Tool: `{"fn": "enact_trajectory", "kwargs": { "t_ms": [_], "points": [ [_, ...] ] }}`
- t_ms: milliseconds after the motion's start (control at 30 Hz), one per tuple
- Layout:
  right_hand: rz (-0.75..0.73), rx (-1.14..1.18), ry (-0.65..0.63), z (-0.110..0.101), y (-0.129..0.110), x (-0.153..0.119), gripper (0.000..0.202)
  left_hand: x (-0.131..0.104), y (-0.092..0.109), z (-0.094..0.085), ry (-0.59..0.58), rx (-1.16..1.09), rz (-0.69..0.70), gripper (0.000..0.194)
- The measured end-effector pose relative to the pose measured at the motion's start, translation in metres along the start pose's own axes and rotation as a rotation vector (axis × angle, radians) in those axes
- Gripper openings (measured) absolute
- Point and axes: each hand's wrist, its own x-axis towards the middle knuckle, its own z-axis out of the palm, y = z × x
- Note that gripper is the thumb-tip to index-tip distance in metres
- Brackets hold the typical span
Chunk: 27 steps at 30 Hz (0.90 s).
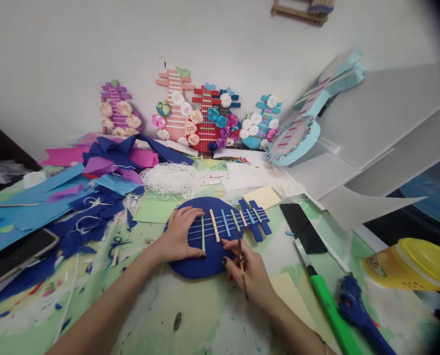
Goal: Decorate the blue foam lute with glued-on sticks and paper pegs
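A flat blue craft lute (216, 264) lies on the table, with white strings along it and green, cream and blue strips across them. My left hand (179, 234) rests spread on its round body. Its fingertips and thumb lie at the two ends of a light green strip (202, 234). In the fingers of my right hand (249, 271) is a slim, dark stick with a gold band, which looks like a thin paintbrush (241, 261). That hand is at the body's lower right edge, beside a cream strip (214, 225).
Decorated lutes (207, 121) lean along the wall. White string (170, 180) lies behind the blue one, coloured foam scraps (75, 217) to the left. On the right are a black phone (303, 228), green-handled knife (329, 305), dark blue tool (356, 305) and yellow tub (408, 264).
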Motion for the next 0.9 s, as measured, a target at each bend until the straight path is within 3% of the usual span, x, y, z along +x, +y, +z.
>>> {"fn": "enact_trajectory", "kwargs": {
  "t_ms": [333, 900],
  "points": [
    [-0.063, -0.335, -0.085, 0.0029, -0.0010, -0.0009, 0.035, -0.0063, -0.0026, 0.0074, 0.067, 0.045, 0.021, 0.077],
    [-0.099, -0.344, -0.086, 0.0055, 0.0037, -0.0051, 0.043, -0.0072, 0.0005, 0.0069, 0.089, 0.090, 0.020, 0.069]
  ]
}}
